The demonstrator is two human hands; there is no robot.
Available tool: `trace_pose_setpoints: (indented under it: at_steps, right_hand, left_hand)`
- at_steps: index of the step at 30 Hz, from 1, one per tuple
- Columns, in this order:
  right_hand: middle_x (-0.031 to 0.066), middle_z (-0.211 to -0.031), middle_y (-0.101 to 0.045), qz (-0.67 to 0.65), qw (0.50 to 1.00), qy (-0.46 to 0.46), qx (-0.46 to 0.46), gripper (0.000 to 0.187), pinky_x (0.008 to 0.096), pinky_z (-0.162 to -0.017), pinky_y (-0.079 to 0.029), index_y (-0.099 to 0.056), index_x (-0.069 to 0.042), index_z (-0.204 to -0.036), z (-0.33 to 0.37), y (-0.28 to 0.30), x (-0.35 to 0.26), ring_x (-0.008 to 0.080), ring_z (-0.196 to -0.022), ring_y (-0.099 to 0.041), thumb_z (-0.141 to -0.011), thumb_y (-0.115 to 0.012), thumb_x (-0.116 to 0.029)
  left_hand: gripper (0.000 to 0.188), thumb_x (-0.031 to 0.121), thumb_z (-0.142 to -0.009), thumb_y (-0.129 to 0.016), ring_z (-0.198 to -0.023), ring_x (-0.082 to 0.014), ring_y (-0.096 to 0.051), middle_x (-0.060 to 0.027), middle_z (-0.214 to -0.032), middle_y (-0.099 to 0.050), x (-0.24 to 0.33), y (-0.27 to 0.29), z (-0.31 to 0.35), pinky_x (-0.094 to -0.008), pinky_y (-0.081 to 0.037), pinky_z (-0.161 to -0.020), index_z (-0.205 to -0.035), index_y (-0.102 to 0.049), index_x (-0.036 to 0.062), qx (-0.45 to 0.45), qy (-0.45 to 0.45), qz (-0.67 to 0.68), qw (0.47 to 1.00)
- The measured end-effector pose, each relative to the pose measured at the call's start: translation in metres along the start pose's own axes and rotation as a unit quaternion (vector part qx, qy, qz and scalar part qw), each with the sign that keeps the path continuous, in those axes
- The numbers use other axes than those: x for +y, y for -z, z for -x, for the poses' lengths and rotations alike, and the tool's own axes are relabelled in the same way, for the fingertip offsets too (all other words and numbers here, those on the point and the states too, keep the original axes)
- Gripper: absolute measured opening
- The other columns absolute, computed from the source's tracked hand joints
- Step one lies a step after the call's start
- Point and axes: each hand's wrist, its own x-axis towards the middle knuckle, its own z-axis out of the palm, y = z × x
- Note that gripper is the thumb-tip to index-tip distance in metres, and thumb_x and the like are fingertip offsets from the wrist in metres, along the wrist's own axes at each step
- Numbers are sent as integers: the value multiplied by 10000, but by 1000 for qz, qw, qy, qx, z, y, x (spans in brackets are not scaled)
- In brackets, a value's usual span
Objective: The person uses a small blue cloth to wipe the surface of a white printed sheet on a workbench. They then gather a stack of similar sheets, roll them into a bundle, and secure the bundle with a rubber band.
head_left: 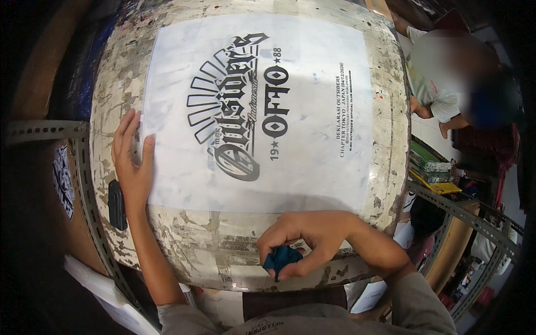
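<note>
A large translucent white sheet (312, 184) with black lettering and a ray-shaped design lies flat on a paint-worn table (190, 240). Its print runs sideways from where I stand. At the sheet's left edge my left hand (133, 151) rests with thumb and fingers spread, touching the border and holding nothing. Below the sheet's near edge my right hand (304, 240) is closed around a crumpled dark teal cloth (283, 260). Part of the cloth is hidden inside the fingers.
A black oblong object (116, 205) lies by my left forearm. Perforated metal rack posts (469, 215) stand at the right, with a stack of packets (435, 170) behind. Another person (441, 84) is at the far right, beyond the table's edge. A cardboard-like panel (72, 206) stands at left.
</note>
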Motion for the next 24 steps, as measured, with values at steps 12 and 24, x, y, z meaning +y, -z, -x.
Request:
trace_pose_setpoints:
  at_steps: [12, 24]
  right_hand:
    - [126, -781, -662, -10, 988, 11, -152, 244, 369, -638, -469, -664, 9, -969, -21, -49, 32, 232, -688, -616, -881, -754, -200]
    - [187, -831, -701, 36, 952, -90, -291, 328, 401, -673, -509, -680, 37, -1053, -23, -76, 86, 294, -735, -661, -858, -766, -213]
  left_hand:
    - [486, 229, -999, -636, -1431, -298, -446, -90, -1533, -525, -22, 11, -31, -442, -288, -1220, -1480, -573, 209, -70, -108, -38, 991]
    - [508, 269, -1044, -557, -1359, -255, -521, -23, -1444, -635, -40, -2, -44, -406, -333, -1195, -1536, -495, 159, -21, -92, 123, 988]
